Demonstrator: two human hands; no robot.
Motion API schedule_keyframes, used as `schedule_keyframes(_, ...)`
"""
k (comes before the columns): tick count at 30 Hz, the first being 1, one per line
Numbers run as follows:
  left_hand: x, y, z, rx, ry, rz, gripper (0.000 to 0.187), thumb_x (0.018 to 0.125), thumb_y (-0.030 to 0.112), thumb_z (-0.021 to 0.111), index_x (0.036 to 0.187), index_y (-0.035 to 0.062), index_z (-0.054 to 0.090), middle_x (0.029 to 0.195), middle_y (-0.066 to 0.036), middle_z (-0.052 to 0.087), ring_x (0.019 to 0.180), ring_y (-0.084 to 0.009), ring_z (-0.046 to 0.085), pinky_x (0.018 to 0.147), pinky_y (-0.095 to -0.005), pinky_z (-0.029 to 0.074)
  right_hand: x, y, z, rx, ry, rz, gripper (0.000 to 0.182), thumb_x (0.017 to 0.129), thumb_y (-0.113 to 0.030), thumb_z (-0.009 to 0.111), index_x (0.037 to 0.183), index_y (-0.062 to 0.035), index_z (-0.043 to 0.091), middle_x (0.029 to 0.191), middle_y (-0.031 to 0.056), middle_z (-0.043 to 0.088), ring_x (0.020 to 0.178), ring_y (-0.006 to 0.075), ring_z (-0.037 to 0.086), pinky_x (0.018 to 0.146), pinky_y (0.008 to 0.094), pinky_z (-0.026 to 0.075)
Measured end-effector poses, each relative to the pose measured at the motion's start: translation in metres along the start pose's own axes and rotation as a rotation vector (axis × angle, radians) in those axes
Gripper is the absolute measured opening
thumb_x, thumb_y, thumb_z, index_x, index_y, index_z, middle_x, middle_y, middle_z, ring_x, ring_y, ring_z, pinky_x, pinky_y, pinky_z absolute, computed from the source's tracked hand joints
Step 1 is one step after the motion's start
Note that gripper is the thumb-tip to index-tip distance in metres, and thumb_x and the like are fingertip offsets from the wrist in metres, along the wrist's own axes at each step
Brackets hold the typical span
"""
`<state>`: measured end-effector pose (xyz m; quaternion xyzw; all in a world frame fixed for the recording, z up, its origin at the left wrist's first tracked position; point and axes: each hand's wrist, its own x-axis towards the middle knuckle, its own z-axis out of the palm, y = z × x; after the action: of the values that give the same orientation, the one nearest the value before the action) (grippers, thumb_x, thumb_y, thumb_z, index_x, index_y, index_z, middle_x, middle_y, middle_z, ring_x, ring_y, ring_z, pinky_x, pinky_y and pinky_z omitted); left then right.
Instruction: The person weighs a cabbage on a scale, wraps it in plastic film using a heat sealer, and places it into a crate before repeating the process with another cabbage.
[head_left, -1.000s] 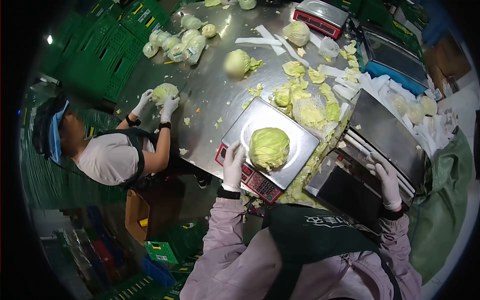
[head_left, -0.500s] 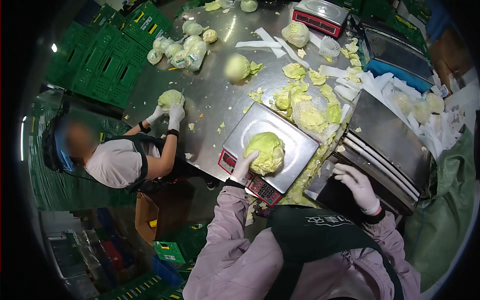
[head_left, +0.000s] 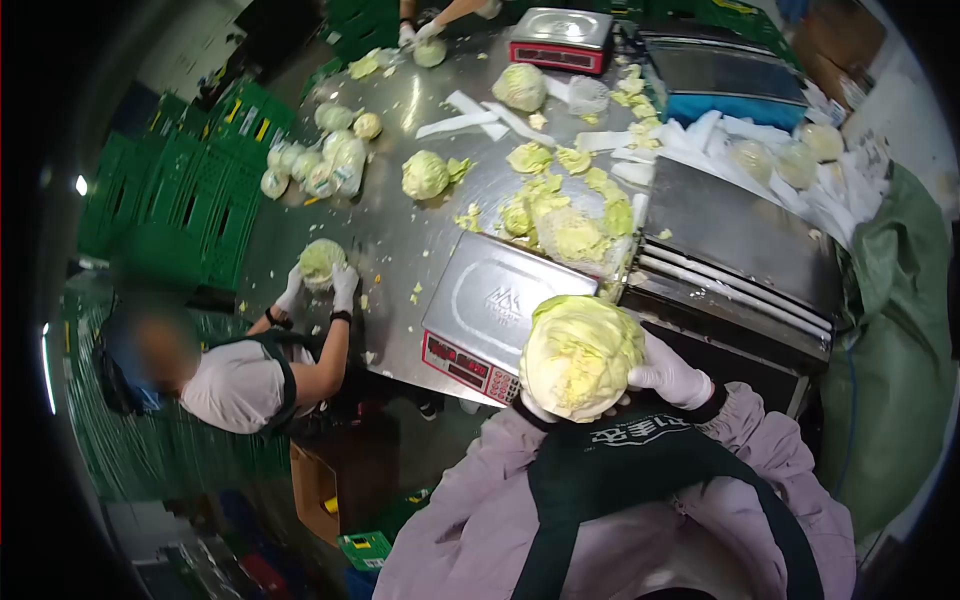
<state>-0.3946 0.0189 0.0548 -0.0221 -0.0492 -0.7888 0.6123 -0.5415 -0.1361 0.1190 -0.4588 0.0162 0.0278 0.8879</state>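
A pale green cabbage (head_left: 580, 355) is held up close to my chest, between both gloved hands. My left hand (head_left: 538, 408) is at its lower left, mostly hidden behind it. My right hand (head_left: 672, 372) grips its right side, fingers wrapped round the edge. Just left of the cabbage lies a red scale (head_left: 495, 300) with a bare metal plate showing. Loose leaves and a netted cabbage (head_left: 578, 238) lie behind the scale.
A co-worker at the left holds another cabbage (head_left: 322, 262) on the metal table (head_left: 400, 250). Bagged cabbages (head_left: 325, 165) stand beyond. A wrapping machine (head_left: 735, 260) is at the right. Another person's hands (head_left: 418, 32) show at the far edge.
The cabbage has been lifted off the scale and brought toward my chest. My right hand has come in and taken hold of it. The view has shifted, and another person's hands now show.
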Motion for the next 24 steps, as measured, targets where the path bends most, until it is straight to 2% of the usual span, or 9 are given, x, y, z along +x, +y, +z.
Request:
schedule_keyframes(1, -0.001, -0.004, 0.004, 0.001, -0.006, -0.026, 0.086, 0.088, 0.070, 0.035, 0.144, 0.0043, 0.032, 0.137, -0.031, 0.042, 0.119, -0.0483, 0.049, 0.095, -0.0586, 0.045, -0.005, 0.003, -0.003, -0.004, 0.020, -0.017, 0.084, 0.088, -0.038, 0.068, 0.146, 0.0002, 0.022, 0.112, 0.0097, 0.055, 0.098, 0.0137, 0.057, 0.084, 0.0250, 0.046)
schedule_keyframes(3, -0.007, -0.013, 0.020, 0.354, 0.631, 0.244, 0.092, 0.087, 0.074, 0.032, 0.147, 0.0054, 0.025, 0.146, -0.026, 0.034, 0.131, -0.0411, 0.041, 0.106, -0.0540, 0.038, -0.011, 0.009, -0.006, -0.438, 0.321, -0.237, 0.083, 0.083, -0.035, 0.074, 0.143, 0.0004, 0.030, 0.122, 0.0107, 0.051, 0.115, 0.0201, 0.052, 0.099, 0.0310, 0.041)
schedule_keyframes(4, -0.020, -0.013, 0.029, 0.205, 0.356, 0.239, 0.093, 0.087, 0.072, 0.040, 0.149, 0.0045, 0.021, 0.151, -0.019, 0.029, 0.138, -0.0326, 0.034, 0.113, -0.0479, 0.031, -0.017, 0.004, 0.004, -0.279, 0.369, -0.130, 0.084, 0.077, -0.032, 0.079, 0.142, 0.0002, 0.036, 0.134, 0.0132, 0.045, 0.127, 0.0261, 0.043, 0.108, 0.0355, 0.032)
schedule_keyframes(5, -0.025, -0.021, 0.026, 0.206, 0.361, 0.226, 0.093, 0.087, 0.072, 0.040, 0.149, 0.0045, 0.021, 0.151, -0.019, 0.029, 0.138, -0.0326, 0.034, 0.113, -0.0479, 0.031, -0.022, 0.007, 0.004, -0.271, 0.379, -0.135, 0.084, 0.077, -0.032, 0.079, 0.142, 0.0002, 0.036, 0.134, 0.0132, 0.045, 0.127, 0.0261, 0.043, 0.108, 0.0355, 0.032)
schedule_keyframes(7, -0.040, -0.035, 0.015, 0.652, 0.604, 0.127, 0.097, 0.085, 0.067, 0.053, 0.148, 0.0023, 0.020, 0.151, -0.017, 0.031, 0.137, -0.0310, 0.035, 0.113, -0.0469, 0.031, -0.031, 0.016, 0.004, -0.716, 0.305, -0.072, 0.088, 0.075, -0.030, 0.081, 0.143, -0.0004, 0.034, 0.138, 0.0162, 0.042, 0.127, 0.0282, 0.044, 0.109, 0.0357, 0.032)
schedule_keyframes(8, -0.044, -0.039, 0.009, 0.591, 0.609, 0.144, 0.099, 0.081, 0.063, 0.062, 0.148, 0.0022, 0.021, 0.149, -0.016, 0.034, 0.136, -0.0290, 0.037, 0.113, -0.0439, 0.032, -0.035, 0.018, 0.005, -0.723, 0.281, -0.083, 0.091, 0.074, -0.030, 0.082, 0.144, -0.0012, 0.033, 0.141, 0.0185, 0.038, 0.131, 0.0299, 0.040, 0.111, 0.0360, 0.029)
schedule_keyframes(12, -0.035, -0.048, 0.017, 0.734, 0.518, 0.218, 0.104, 0.074, 0.057, 0.072, 0.144, -0.0041, 0.025, 0.142, -0.016, 0.042, 0.130, -0.0253, 0.043, 0.108, -0.0372, 0.035, -0.052, 0.012, 0.014, -0.735, 0.238, -0.154, 0.101, 0.070, -0.030, 0.084, 0.148, -0.0023, 0.027, 0.145, 0.0187, 0.034, 0.136, 0.0313, 0.032, 0.114, 0.0375, 0.024)
schedule_keyframes(22, -0.026, -0.053, 0.031, 0.774, 0.494, 0.313, 0.102, 0.071, 0.048, 0.077, 0.143, -0.0039, 0.027, 0.139, -0.016, 0.045, 0.126, -0.0253, 0.047, 0.106, -0.0376, 0.038, -0.072, 0.012, 0.019, -0.950, 0.325, -0.242, 0.102, 0.069, -0.027, 0.084, 0.148, -0.0020, 0.025, 0.150, 0.0185, 0.028, 0.140, 0.0303, 0.027, 0.115, 0.0385, 0.023)
schedule_keyframes(24, -0.024, -0.052, 0.037, 0.855, 0.492, 0.362, 0.103, 0.069, 0.044, 0.079, 0.144, -0.0034, 0.026, 0.140, -0.016, 0.043, 0.128, -0.0263, 0.045, 0.108, -0.0385, 0.036, -0.076, 0.018, 0.018, -0.629, 0.397, -0.126, 0.112, 0.069, -0.027, 0.085, 0.152, -0.0038, 0.013, 0.154, 0.0152, 0.022, 0.142, 0.0265, 0.024, 0.115, 0.0375, 0.022)
